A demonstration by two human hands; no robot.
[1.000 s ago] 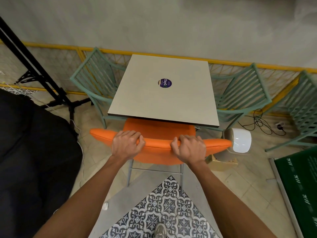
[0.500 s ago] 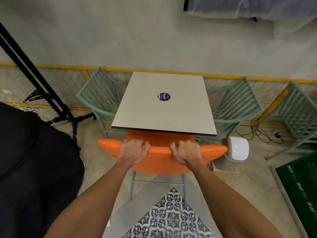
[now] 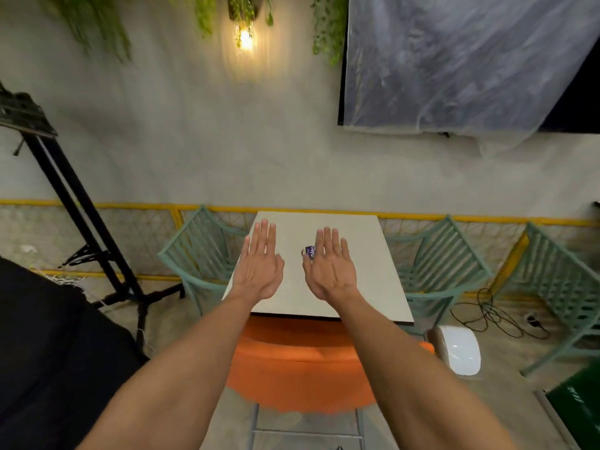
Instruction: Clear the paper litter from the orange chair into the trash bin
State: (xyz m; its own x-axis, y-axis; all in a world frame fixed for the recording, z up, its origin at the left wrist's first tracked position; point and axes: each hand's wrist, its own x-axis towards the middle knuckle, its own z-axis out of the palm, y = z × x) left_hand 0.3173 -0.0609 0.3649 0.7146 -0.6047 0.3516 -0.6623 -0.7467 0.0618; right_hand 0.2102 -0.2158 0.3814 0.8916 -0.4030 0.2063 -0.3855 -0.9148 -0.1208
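Note:
The orange chair (image 3: 298,375) stands pushed under the near edge of a square grey table (image 3: 357,254); only its curved backrest shows, and its seat is hidden. My left hand (image 3: 259,264) and my right hand (image 3: 329,267) are both raised flat above the table, fingers stretched forward and slightly apart, holding nothing. A white trash bin (image 3: 459,350) with a domed lid stands on the floor just right of the chair. No paper litter is visible in this view.
Teal slatted chairs stand at the table's left (image 3: 198,254) and right (image 3: 444,264), with another (image 3: 558,287) further right. A black stand (image 3: 81,222) rises at left, a black mass (image 3: 48,352) fills the lower left, and cables (image 3: 490,313) lie on the floor.
Both hands have let go of the orange chair's backrest and lifted up over the table, fingers opened flat. The camera has tilted upward, showing more wall.

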